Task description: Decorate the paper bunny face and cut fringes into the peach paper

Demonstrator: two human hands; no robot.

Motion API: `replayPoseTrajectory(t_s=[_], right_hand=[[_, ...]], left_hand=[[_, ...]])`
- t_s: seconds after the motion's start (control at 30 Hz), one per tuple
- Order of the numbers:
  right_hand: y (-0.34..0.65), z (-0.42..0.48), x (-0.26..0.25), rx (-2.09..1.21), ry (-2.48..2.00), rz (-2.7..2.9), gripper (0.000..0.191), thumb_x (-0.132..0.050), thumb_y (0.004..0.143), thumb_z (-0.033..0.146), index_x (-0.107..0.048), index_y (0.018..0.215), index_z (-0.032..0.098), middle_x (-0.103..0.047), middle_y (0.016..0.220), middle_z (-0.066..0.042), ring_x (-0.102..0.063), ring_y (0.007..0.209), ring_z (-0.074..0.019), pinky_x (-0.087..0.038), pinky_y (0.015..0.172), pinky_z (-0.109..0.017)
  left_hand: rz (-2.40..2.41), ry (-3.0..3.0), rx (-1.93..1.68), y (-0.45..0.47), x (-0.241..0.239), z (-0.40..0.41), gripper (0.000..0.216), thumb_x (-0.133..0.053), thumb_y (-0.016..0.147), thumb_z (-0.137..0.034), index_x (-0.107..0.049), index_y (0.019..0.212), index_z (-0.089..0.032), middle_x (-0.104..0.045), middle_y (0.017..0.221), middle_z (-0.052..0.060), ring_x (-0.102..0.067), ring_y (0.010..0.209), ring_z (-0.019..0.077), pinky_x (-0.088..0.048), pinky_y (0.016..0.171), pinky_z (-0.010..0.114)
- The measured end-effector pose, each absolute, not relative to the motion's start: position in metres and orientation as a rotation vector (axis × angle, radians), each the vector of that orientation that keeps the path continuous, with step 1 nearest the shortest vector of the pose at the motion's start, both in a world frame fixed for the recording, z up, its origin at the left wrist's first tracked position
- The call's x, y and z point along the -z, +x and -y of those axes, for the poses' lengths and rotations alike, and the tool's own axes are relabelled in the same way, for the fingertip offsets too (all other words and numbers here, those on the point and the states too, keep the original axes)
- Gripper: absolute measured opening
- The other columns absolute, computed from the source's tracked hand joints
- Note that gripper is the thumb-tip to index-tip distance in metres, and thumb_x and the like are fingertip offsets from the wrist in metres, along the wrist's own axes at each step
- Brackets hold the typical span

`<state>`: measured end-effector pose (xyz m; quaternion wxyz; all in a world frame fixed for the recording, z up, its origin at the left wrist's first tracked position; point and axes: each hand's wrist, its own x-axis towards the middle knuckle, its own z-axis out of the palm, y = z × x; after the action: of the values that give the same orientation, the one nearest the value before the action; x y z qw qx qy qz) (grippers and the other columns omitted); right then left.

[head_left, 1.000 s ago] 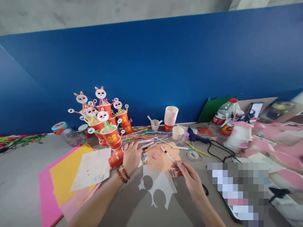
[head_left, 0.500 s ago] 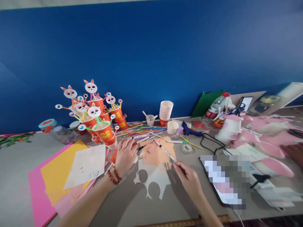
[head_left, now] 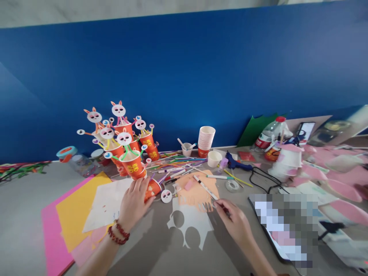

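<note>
My left hand (head_left: 135,203), with a beaded bracelet at the wrist, curls over a tilted orange paper cup (head_left: 153,188) and covers part of it. Purple straws stick out of the cup's mouth. Beside it lies a round white rabbit face (head_left: 166,196). My right hand (head_left: 232,218) is pinched closed by the lower end of a white marker (head_left: 205,187); what sits between its fingertips is too small to make out. Under the marker is a peach paper sheet (head_left: 189,191) with cut slots. Closer to me lies white paper (head_left: 198,220) with round holes cut out.
Standing rabbit-faced paper cups (head_left: 133,165) crowd the back left. Coloured sheets (head_left: 54,230) lie at left. Behind are loose straws and pens (head_left: 172,163), stacked cups (head_left: 206,138), and a glue gun (head_left: 238,163) with its cord. At right are a tablet (head_left: 283,230) and pink-white pieces (head_left: 342,176).
My left hand has moved left and toward me, and the orange cup with straws now shows on its right side. The rabbit face is uncovered. My right hand keeps its pinch by the marker.
</note>
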<state>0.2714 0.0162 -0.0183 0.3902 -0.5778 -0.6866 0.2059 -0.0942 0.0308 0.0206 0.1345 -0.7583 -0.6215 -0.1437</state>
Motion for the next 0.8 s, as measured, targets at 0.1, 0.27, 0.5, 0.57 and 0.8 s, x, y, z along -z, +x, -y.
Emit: replayPoseTrajectory(t_s=[0.1,0.27,0.5,0.57,0.8], right_hand=[[0.269,-0.015,0.018,-0.534,-1.467,1.743,0.038,-0.049,0.093,0.055,-0.067,0.080,0.023,-0.072,0.078,-0.007,-0.067,0.069,-0.0220,-0.051,0.059,-0.027],[0.268,-0.010,0.020,-0.540,-1.479,1.738,0.039,-0.048,0.093,0.054,-0.066,0.080,0.023,-0.071,0.078,-0.007,-0.066,0.068,-0.0219,-0.052,0.062,-0.028],[0.272,-0.010,0.027,-0.541,-1.478,1.708,0.040,-0.049,0.091,0.057,-0.068,0.081,0.023,-0.074,0.083,-0.009,-0.070,0.075,-0.0250,-0.055,0.065,-0.030],[0.271,-0.011,0.028,-0.547,-1.471,1.712,0.040,-0.049,0.091,0.057,-0.068,0.080,0.023,-0.074,0.083,-0.009,-0.070,0.075,-0.0250,-0.055,0.064,-0.030],[0.266,-0.011,0.026,-0.577,-1.482,1.714,0.043,-0.048,0.091,0.059,-0.068,0.079,0.023,-0.074,0.081,-0.010,-0.069,0.073,-0.0248,-0.054,0.061,-0.029]], left_hand=[[1.794,-2.193,0.420,-0.094,-0.020,-0.030,0.061,-0.055,0.089,-0.042,-0.039,0.144,-0.022,-0.057,0.130,0.014,-0.053,0.119,0.0328,-0.048,0.094,0.045],[1.784,-2.212,0.434,-0.091,-0.013,-0.032,0.059,-0.054,0.090,-0.036,-0.038,0.145,-0.022,-0.055,0.133,0.013,-0.053,0.119,0.0323,-0.048,0.094,0.045],[1.824,-2.246,0.509,-0.091,-0.006,-0.034,0.056,-0.055,0.091,-0.040,-0.043,0.141,-0.020,-0.054,0.133,0.014,-0.055,0.118,0.0328,-0.051,0.093,0.046],[1.818,-2.272,0.597,-0.092,-0.009,-0.032,0.051,-0.055,0.091,-0.044,-0.047,0.136,-0.021,-0.055,0.131,0.014,-0.056,0.117,0.0325,-0.051,0.094,0.046],[2.048,-2.028,1.412,-0.114,-0.003,-0.037,0.026,-0.060,0.089,-0.044,-0.053,0.099,-0.021,-0.060,0.105,0.008,-0.063,0.098,0.0249,-0.054,0.089,0.042]])
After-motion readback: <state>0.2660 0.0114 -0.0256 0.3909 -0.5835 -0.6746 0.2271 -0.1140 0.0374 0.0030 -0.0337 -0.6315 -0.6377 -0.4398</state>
